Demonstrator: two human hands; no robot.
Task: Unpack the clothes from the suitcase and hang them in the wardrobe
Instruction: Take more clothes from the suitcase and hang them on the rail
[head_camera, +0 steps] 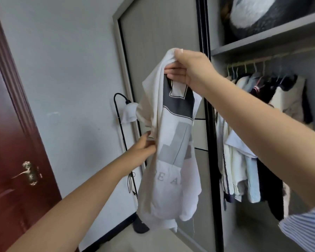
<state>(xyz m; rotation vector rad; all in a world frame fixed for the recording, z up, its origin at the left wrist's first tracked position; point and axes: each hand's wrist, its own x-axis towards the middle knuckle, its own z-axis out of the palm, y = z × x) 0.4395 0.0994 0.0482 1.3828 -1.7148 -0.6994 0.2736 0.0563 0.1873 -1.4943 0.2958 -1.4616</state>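
With the right hand [187,70] pinching the bunched white T-shirt [171,142] and the left hand [144,150] gripping its side, no hanger is visible inside, so it may slip once released.

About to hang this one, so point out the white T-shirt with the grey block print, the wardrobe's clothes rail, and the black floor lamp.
white T-shirt with grey block print [173,160], head view: printed front.
wardrobe's clothes rail [273,58], head view: bare stretch above hangers.
black floor lamp [123,132], head view: its pole.

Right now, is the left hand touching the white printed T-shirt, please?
Touching: the head view shows the left hand gripping the white printed T-shirt's side fold.
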